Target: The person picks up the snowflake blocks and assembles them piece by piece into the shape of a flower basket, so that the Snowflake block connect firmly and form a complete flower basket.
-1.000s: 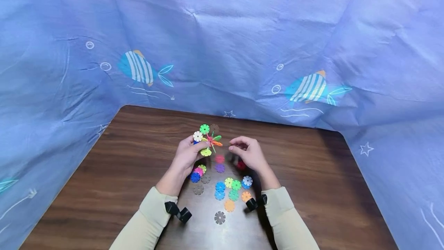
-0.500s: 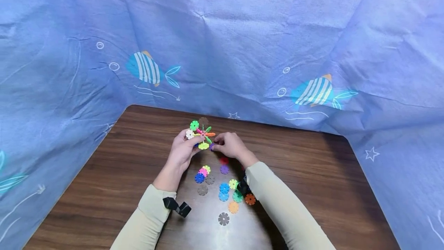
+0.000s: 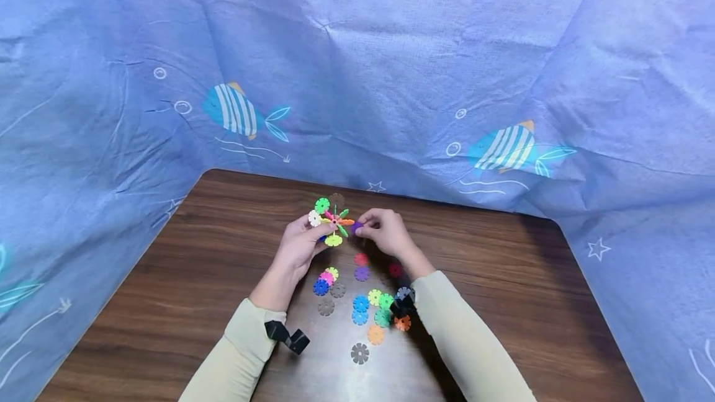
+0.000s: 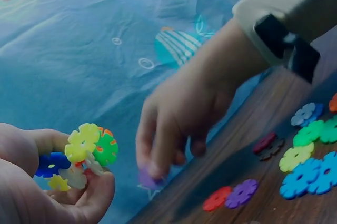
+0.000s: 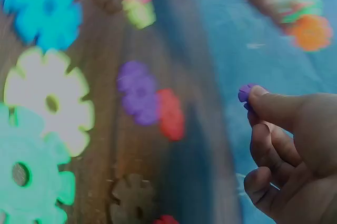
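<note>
My left hand (image 3: 295, 247) grips a cluster of interlocking snowflake discs (image 4: 82, 142), thumb across its near side. Discs in green, white, yellow, orange, pink, brown and blue radiate from the cluster's middle. Just to the right, my right hand (image 3: 392, 236) pinches a purple snowflake disc (image 5: 244, 93) between thumb and index finger. In the head view this disc sits close beside the cluster's orange disc (image 3: 347, 222). The right wrist view shows the other fingers loosely curled, with much of the purple disc hidden behind the thumb.
Loose snowflake discs lie on the dark wooden table (image 3: 491, 278) between the forearms: a red disc (image 3: 361, 259), a purple one (image 3: 362, 273), blue ones (image 3: 360, 304), an orange one (image 3: 376, 334) and a grey one (image 3: 360, 353). A blue fish-print cloth (image 3: 380, 79) hangs behind.
The right hand came in from the right to the cluster's lower right with the purple disc, then drew back slightly right. The left hand keeps its grip, the cluster shifting slightly.
</note>
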### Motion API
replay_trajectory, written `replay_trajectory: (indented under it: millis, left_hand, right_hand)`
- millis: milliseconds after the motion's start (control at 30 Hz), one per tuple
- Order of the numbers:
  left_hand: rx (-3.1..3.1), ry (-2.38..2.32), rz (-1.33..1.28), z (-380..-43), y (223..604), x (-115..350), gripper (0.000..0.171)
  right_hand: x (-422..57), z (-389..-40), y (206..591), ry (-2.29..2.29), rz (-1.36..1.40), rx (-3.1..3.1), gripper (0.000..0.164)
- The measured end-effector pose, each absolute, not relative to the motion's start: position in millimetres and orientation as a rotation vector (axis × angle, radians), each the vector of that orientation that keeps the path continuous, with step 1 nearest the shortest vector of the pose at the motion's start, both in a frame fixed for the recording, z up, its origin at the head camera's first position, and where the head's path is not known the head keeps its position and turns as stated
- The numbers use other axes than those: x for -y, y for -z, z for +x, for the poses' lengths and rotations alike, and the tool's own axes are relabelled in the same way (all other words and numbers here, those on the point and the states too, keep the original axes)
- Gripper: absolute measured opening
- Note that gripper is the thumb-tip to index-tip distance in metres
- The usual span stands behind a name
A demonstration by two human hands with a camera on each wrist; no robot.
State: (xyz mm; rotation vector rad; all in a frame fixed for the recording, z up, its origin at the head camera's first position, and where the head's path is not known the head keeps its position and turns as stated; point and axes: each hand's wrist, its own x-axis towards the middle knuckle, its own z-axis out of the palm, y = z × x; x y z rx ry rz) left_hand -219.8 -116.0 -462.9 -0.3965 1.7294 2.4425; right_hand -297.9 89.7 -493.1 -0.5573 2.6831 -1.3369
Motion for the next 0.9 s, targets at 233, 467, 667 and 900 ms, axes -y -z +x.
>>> replay_trajectory:
  millis: [233,467,667,900]
  left_hand:
    - [-1.727,-2.411,-0.359,-220,471,104,0.046]
    - [-1.765,-2.335,-0.298,-217,478,91,0.042]
    - [-1.836,-2.256,-0.243,-215,485,88,0.043]
    - [-1.882,-2.197,-0.182,-216,485,83,0.042]
  right_hand:
    - [-119,-271,483,1.903,-0.479,-2.446,0.016]
    - [-129,-254,481,2.085,-0.48,-2.388,0.023]
    - [-131,-255,483,2.118,-0.456,-2.402,0.022]
    - [-132,-251,472,2.018,-0.498,-2.44,0.022]
